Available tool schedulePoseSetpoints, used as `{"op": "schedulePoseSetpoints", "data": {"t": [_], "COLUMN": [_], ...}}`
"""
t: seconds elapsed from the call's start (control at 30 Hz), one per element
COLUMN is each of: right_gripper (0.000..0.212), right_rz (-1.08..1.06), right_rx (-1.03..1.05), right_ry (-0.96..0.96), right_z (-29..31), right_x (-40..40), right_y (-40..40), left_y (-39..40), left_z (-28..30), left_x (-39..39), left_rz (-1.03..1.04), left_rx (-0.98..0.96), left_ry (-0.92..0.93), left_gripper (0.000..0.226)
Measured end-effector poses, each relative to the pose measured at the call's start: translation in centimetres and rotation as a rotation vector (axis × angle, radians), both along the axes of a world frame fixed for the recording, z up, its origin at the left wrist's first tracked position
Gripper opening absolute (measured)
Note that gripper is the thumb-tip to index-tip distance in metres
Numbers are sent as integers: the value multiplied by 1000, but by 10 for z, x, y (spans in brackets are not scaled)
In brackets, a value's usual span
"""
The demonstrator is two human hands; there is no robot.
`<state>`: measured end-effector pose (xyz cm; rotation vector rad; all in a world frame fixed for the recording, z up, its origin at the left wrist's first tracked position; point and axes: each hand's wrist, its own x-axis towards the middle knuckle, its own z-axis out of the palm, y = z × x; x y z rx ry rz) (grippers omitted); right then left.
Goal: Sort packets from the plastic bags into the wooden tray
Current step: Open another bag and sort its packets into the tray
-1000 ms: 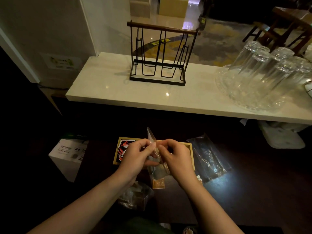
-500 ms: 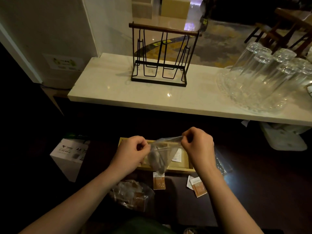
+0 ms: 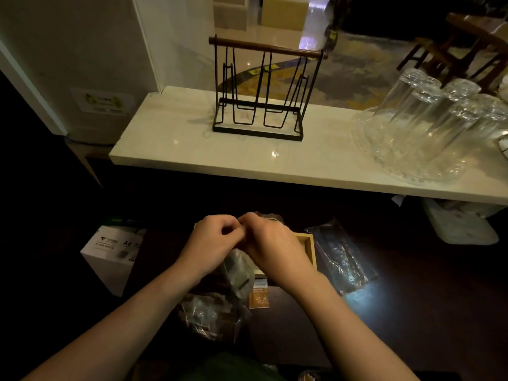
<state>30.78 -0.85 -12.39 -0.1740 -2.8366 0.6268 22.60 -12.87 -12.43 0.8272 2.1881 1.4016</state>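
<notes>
My left hand (image 3: pixel 211 244) and my right hand (image 3: pixel 270 246) meet over the wooden tray (image 3: pixel 309 247), both pinching the top of a small clear plastic bag (image 3: pixel 238 270) that hangs below them. My hands hide most of the tray; only its right end shows. One orange packet (image 3: pixel 258 297) lies on the dark table just in front of the tray. A crumpled plastic bag (image 3: pixel 211 316) with brown packets rests under my left forearm. Another clear bag (image 3: pixel 339 257) lies flat to the right of the tray.
A white A4 paper box (image 3: pixel 110 254) stands at the left. Behind the dark table runs a pale marble counter (image 3: pixel 192 149) with a black wire rack (image 3: pixel 261 92) and several upturned glasses on a glass tray (image 3: pixel 428 125).
My hands, spread apart stretching the bag half a second ago, have come together at its top. The loose packets seen near my right wrist are now hidden by my forearm.
</notes>
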Motion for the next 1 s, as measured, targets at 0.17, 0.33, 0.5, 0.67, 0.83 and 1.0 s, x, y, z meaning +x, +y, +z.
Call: {"op": "schedulePoseSetpoints", "data": {"t": [0.17,0.33,0.5,0.67,0.83,1.0], "right_gripper": [16,12,9,18,17,15], "right_rz": [23,91,3,-129,-157,-162], "right_rx": [-149,-432,-581,-457,-519,-935], "right_ry": [115,178,143,3,-105,-151], "right_z": [18,43,39,3,-33,-49], "right_x": [-19,-31,-32,-28,-26,-21], "right_y": [7,9,23,52,60,65], "left_y": [-12,-23,-24,-41,-49,-50], "left_z": [-19,-56,-61,-67,-69,-58], "left_x": [-16,-10,-17,-35,-50,-51], "left_rz": [300,233,366,527,544,538], "left_rx": [168,87,291,76,-6,-1], "left_ry": [-294,-892,-955,-411,-92,82], "left_gripper": [21,40,35,22,28,30]}}
